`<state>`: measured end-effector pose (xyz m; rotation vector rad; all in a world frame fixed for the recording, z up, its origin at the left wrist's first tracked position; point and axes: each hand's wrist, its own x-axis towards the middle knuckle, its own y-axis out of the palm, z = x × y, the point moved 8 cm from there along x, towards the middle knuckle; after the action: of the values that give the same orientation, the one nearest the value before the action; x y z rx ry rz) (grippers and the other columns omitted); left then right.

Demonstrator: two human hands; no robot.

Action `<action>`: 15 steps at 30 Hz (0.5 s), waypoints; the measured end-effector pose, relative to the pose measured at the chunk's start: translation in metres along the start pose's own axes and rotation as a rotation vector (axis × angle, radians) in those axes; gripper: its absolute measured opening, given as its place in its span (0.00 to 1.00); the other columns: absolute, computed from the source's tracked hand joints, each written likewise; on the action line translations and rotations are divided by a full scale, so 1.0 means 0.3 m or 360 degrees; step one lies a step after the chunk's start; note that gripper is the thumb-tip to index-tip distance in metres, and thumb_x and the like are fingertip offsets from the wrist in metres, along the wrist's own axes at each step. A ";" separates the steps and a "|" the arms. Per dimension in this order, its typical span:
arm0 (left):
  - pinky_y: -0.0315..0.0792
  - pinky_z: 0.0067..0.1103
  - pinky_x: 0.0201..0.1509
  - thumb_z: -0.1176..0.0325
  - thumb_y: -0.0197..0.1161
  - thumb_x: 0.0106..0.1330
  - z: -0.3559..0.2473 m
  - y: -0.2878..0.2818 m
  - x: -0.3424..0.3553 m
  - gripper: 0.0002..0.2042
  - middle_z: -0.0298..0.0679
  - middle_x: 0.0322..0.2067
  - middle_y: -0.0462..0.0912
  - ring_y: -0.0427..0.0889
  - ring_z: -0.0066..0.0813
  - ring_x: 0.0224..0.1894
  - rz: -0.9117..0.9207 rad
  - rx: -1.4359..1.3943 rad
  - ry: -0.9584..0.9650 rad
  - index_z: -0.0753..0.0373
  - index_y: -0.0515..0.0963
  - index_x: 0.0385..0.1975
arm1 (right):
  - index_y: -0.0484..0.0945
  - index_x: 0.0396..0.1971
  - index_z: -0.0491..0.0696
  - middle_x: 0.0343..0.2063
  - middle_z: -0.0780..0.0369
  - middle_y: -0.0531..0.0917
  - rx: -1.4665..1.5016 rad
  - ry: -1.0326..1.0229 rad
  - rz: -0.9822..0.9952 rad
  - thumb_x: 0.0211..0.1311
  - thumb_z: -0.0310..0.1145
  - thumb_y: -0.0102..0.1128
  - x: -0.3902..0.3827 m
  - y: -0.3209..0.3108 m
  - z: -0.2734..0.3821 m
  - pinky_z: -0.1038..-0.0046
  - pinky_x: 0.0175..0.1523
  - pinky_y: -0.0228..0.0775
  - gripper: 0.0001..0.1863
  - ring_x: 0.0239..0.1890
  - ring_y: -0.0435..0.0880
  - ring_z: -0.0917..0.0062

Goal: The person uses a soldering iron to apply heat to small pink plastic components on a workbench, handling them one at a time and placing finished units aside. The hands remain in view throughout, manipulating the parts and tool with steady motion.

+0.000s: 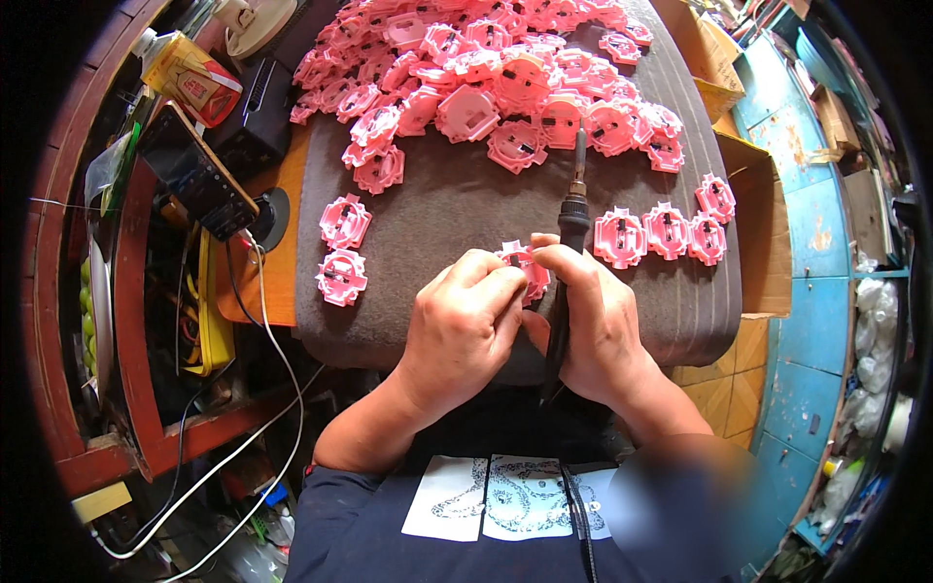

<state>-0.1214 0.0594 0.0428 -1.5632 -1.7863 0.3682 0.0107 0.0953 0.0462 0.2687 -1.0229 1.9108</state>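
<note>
My left hand (457, 316) is closed, its fingertips gripping a small pink plastic part (528, 266) with dark pieces in it. My right hand (601, 321) wraps round a black-handled soldering iron (573, 219), whose metal tip points away from me. Thumb and fingers of that hand also come up against the right side of the pink part. Both hands are close together over the near edge of a dark cloth-covered surface (437, 204). How the fingers meet under the part is hidden.
A heap of similar pink parts (466, 112) covers the far side. Two more (342, 277) lie at left, several (667, 231) at right. Beyond the left edge are a phone (199, 173) on a stand, a bottle (190, 78) and a white cable (282, 369). Cardboard boxes (763, 233) stand at right.
</note>
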 end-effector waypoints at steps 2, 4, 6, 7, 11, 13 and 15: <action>0.81 0.31 0.42 0.79 0.69 0.64 0.001 0.001 -0.001 0.08 0.47 0.39 0.84 0.88 0.45 0.38 -0.0001 -0.0002 0.0006 0.66 0.85 0.41 | 0.70 0.63 0.44 0.48 0.48 0.84 0.0007 0.0027 0.0028 0.53 0.20 0.70 0.002 0.007 -0.006 0.57 0.46 0.80 0.35 0.44 0.87 0.51; 0.81 0.31 0.42 0.79 0.70 0.63 -0.001 0.001 -0.001 0.08 0.47 0.39 0.84 0.88 0.46 0.38 0.0000 0.0010 0.0020 0.66 0.85 0.41 | 0.71 0.62 0.44 0.48 0.48 0.84 0.0006 0.0053 0.0049 0.54 0.20 0.70 -0.002 0.009 -0.014 0.57 0.46 0.80 0.33 0.44 0.87 0.51; 0.81 0.32 0.42 0.79 0.70 0.63 -0.001 -0.001 0.000 0.08 0.47 0.38 0.84 0.88 0.46 0.37 -0.0004 0.0013 0.0024 0.66 0.85 0.41 | 0.71 0.62 0.44 0.47 0.48 0.84 -0.0002 0.0047 0.0046 0.53 0.20 0.69 0.000 0.010 -0.014 0.57 0.46 0.80 0.33 0.44 0.87 0.51; 0.81 0.32 0.41 0.79 0.70 0.63 -0.001 -0.001 0.000 0.08 0.47 0.38 0.84 0.88 0.46 0.37 -0.0006 0.0015 0.0026 0.65 0.85 0.41 | 0.71 0.61 0.44 0.47 0.49 0.84 -0.0005 0.0044 0.0045 0.53 0.20 0.69 0.000 0.010 -0.014 0.57 0.46 0.80 0.33 0.44 0.87 0.51; 0.81 0.32 0.41 0.80 0.69 0.63 0.001 0.002 0.000 0.08 0.46 0.38 0.84 0.88 0.46 0.37 -0.0005 0.0009 0.0030 0.65 0.85 0.41 | 0.71 0.62 0.44 0.47 0.49 0.84 -0.0004 0.0018 0.0025 0.53 0.20 0.69 0.002 0.008 -0.010 0.57 0.46 0.80 0.33 0.45 0.87 0.51; 0.81 0.32 0.41 0.80 0.69 0.63 -0.002 0.001 0.002 0.08 0.46 0.38 0.84 0.88 0.47 0.37 -0.0010 0.0018 0.0038 0.65 0.85 0.41 | 0.71 0.62 0.44 0.48 0.49 0.84 0.0005 0.0026 0.0025 0.52 0.20 0.69 -0.003 0.010 -0.016 0.57 0.47 0.80 0.34 0.45 0.87 0.50; 0.81 0.32 0.41 0.80 0.69 0.63 0.001 0.002 0.001 0.08 0.46 0.38 0.84 0.87 0.47 0.37 -0.0007 0.0023 0.0037 0.65 0.85 0.41 | 0.71 0.63 0.44 0.48 0.49 0.84 -0.0004 0.0028 0.0028 0.52 0.20 0.69 -0.003 0.010 -0.016 0.57 0.47 0.80 0.34 0.45 0.87 0.50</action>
<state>-0.1212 0.0599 0.0424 -1.5472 -1.7652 0.3589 0.0097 0.0977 0.0411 0.2420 -1.0192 1.9246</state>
